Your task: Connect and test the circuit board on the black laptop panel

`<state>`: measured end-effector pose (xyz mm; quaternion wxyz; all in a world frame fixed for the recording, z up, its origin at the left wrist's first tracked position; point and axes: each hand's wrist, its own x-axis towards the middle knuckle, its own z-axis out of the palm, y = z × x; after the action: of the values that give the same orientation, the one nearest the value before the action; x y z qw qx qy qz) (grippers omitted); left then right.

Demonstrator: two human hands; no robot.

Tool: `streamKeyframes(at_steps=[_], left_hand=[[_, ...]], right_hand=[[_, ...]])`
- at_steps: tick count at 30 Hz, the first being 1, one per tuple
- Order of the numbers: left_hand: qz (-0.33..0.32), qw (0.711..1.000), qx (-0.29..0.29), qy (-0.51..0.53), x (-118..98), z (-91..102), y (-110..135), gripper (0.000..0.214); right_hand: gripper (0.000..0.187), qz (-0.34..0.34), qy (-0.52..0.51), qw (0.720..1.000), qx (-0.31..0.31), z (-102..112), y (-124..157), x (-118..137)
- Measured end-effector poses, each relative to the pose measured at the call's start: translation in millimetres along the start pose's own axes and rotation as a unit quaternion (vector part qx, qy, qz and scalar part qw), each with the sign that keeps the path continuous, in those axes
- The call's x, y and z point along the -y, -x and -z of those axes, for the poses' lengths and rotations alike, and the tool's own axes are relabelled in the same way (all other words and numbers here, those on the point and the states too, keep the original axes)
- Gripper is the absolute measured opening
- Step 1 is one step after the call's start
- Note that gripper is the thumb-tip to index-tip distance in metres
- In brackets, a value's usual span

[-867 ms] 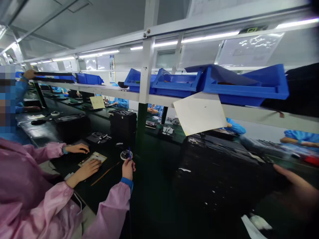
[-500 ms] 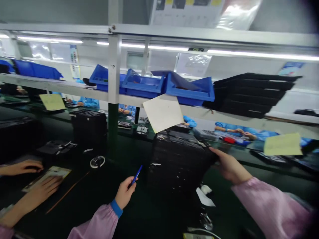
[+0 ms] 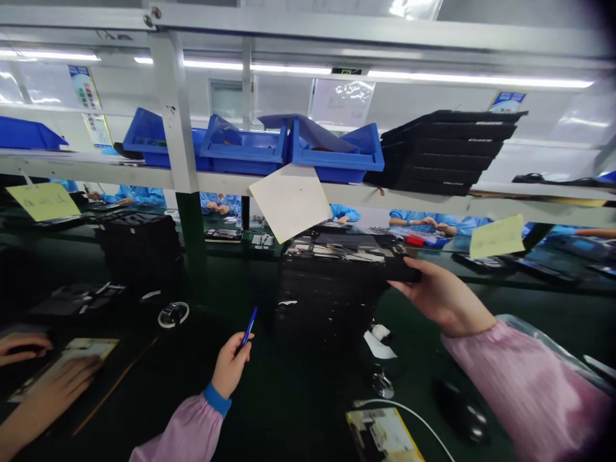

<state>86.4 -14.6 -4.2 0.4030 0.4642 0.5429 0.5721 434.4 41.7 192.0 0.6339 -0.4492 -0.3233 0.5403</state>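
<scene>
Left hand [image 3: 230,364] curled narrow around a blue pen [image 3: 249,326], tip up. Right hand [image 3: 445,298] holding the end of a black tray stack [image 3: 327,301], on the table [image 3: 423,308] just ahead; lower layers too dark to count. Overhead, blue bins [image 3: 337,157] on a shelf [image 3: 409,199]; hanging paper [image 3: 290,202] partly blocking the far row. Far left, a co-worker's hand [image 3: 51,388] on a card [image 3: 67,362].
</scene>
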Motion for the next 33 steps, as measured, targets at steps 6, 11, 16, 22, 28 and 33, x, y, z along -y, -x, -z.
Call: streamKeyframes(at_steps=[6,11,16,22,28,33], left_hand=[[0.028,0.999,0.017,0.027,-0.1,-4.4,-1.4,0.026],[0.124,0.983,0.041,0.128,-8.7,-3.6,-3.7,0.028],[0.255,0.946,0.093,0.178,-10.2,5.3,14.4,0.044],[0.253,0.963,0.058,0.078,-16.2,15.2,40.1,0.056],[0.254,0.967,-0.015,0.032,-33.1,43.9,48.2,0.054],[0.258,0.966,-0.002,0.007,-27.1,45.0,51.3,0.053]], right_hand=[[0.018,0.032,-0.001,0.999,0.01,46.0,54.4,-30.5],[0.052,0.005,-0.003,1.0,-0.007,87.3,116.5,-77.7],[0.07,-0.044,0.022,0.999,0.023,97.1,160.2,-148.8],[0.066,-0.098,0.096,0.979,0.152,82.8,168.6,-220.5],[0.036,0.117,0.383,0.894,0.2,98.1,136.7,-228.5],[0.025,0.28,0.488,0.795,0.226,101.8,115.8,-225.4]])
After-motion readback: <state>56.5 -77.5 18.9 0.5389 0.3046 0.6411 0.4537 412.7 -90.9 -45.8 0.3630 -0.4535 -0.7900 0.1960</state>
